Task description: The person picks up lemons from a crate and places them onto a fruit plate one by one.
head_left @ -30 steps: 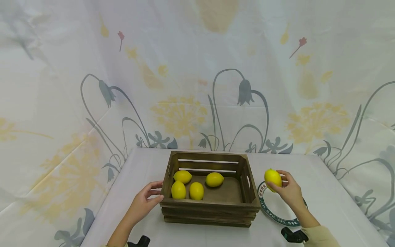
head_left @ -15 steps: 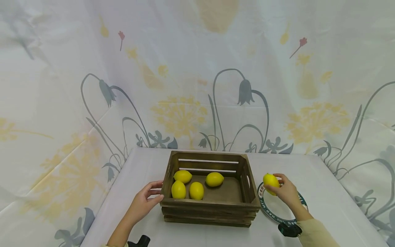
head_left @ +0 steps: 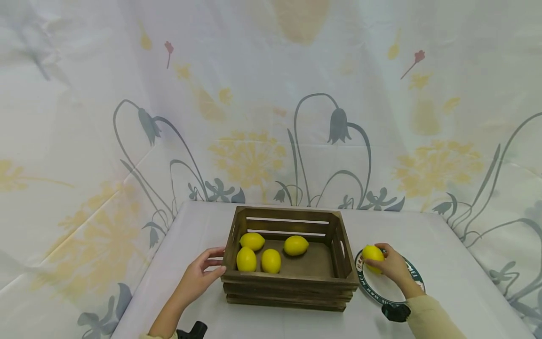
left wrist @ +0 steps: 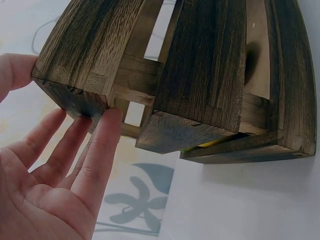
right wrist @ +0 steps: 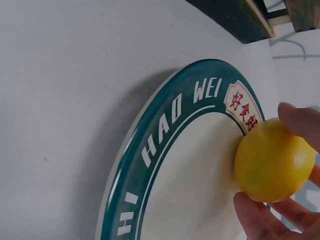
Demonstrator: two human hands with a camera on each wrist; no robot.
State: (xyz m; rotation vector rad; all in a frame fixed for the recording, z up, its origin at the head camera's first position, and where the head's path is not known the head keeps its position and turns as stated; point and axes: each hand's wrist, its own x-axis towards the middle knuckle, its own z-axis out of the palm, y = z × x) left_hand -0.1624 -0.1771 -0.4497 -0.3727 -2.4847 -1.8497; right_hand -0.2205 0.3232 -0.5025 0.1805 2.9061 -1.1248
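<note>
While the right hand (head_left: pixel 391 264) grips a lemon (right wrist: pixel 272 161), the left (head_left: pixel 197 277) touches grainy wood (left wrist: pixel 92 47).

Held at the lower right of the head view, a smooth, bright yellow lemon (head_left: pixel 371 253), over the left part of a round white plate (head_left: pixel 384 289) with a green, white-lettered rim, contact unclear. Flat on the desk (head_left: pixel 453 263), the plate. At lower centre, upright, a dark brown slatted crate (head_left: pixel 290 288), with four lemons (head_left: pixel 271 261) inside, three clustered left.
</note>
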